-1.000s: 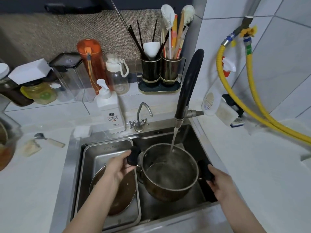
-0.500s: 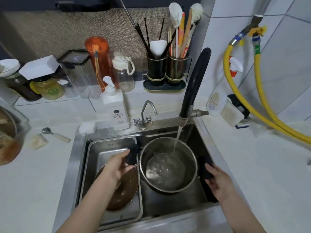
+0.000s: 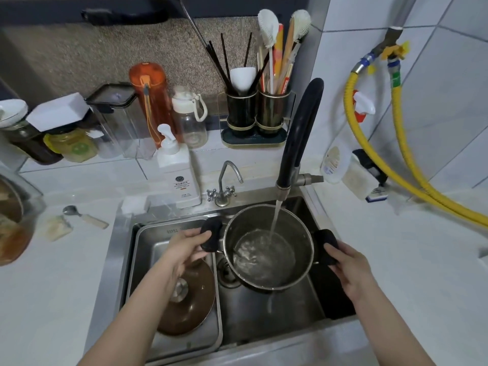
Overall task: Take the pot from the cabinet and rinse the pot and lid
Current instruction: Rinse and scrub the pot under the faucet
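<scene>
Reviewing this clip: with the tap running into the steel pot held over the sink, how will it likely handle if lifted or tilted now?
The pot will probably feel increasingly heavy, since water is pooling inside. Tilted, that water would likely slosh and shift the load. The left hand and right hand each hold a black padded handle, so the grip looks secure, though wet steel may be slippery.

Pot (image 3: 266, 247) in sink (image 3: 264, 323) under faucet (image 3: 298, 138); lid (image 3: 190, 305) in tray (image 3: 148, 236) to left.
</scene>
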Demonstrator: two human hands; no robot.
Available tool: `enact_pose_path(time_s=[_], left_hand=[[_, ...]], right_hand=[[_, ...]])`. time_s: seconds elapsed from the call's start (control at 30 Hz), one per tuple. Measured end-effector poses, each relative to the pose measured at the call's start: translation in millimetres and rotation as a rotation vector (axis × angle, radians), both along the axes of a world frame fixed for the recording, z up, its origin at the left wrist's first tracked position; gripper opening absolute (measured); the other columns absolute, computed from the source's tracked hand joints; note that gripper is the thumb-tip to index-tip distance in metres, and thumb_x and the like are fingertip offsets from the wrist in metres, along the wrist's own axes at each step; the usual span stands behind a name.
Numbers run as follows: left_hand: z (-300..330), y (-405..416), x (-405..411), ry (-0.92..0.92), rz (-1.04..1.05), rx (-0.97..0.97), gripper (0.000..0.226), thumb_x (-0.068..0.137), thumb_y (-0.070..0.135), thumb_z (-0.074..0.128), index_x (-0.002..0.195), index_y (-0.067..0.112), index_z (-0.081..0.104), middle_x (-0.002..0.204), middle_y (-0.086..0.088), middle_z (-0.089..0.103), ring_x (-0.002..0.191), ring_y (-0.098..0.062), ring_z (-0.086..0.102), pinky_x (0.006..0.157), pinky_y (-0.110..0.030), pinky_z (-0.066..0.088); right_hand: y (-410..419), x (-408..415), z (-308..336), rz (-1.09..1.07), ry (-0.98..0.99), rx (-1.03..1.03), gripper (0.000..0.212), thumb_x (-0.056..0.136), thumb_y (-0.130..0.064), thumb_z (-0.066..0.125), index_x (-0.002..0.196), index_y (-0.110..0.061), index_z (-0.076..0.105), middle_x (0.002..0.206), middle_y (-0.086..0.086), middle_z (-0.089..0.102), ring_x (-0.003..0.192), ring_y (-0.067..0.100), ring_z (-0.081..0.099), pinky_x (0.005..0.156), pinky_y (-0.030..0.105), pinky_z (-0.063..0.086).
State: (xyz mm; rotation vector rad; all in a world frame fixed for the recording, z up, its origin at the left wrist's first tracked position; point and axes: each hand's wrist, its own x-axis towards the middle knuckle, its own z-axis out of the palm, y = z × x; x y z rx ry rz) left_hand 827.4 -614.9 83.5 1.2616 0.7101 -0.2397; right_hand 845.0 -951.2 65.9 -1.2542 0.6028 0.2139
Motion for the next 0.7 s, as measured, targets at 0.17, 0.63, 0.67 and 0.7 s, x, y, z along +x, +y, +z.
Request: enact_pose_path(time_s=[0.17,0.63,0.67,0.7], left_hand=[[5,0,0,-0.068,-0.133,0.17,0.013,0.082,-0.003,0.065,0.091,0.007,0.063,0.074,-0.006,0.068,0.058,-0.013,0.066,0.051,-0.021,0.054],[-39,-34,8,-0.2,-0.338,0.794,0.033,0.074,0.015,0.077,0.097,0.017,0.054,0.087,0.003,0.061,0.081,-0.021,0.059,0.07,-0.03,0.044],[-38,-33,8,-0.224,-0.329,0.791,0.033,0.074,0.013,0.077,0.097,0.019,0.053,0.084,0.006,0.06,0.08,-0.02,0.058,0.069,-0.028,0.043],[-36,-32,7,-0.248,-0.316,0.784,0.034,0.074,0.01,0.077,0.096,0.019,0.053,0.081,0.01,0.058,0.079,-0.018,0.057,0.067,-0.023,0.043]], right_hand=[[-10,-5,-3,0.135,-0.092,-0.133,0.028,0.083,0.002,0.063,0.108,-0.01,0.063,0.093,0.005,0.072,0.083,0.019,0.068,0.075,0.029,0.051],[-35,-5,8,0.194,-0.313,-0.664,0.041,0.075,0.008,0.069,0.113,-0.003,0.062,0.099,0.006,0.066,0.085,0.016,0.061,0.07,0.003,0.042],[-34,-7,6,0.197,-0.318,-0.7,0.039,0.074,0.006,0.071,0.111,-0.005,0.063,0.097,0.004,0.066,0.084,0.015,0.061,0.067,-0.002,0.04],[-32,-9,5,0.199,-0.32,-0.728,0.038,0.074,0.003,0.072,0.11,-0.008,0.063,0.096,0.002,0.066,0.086,0.015,0.061,0.065,-0.005,0.038]])
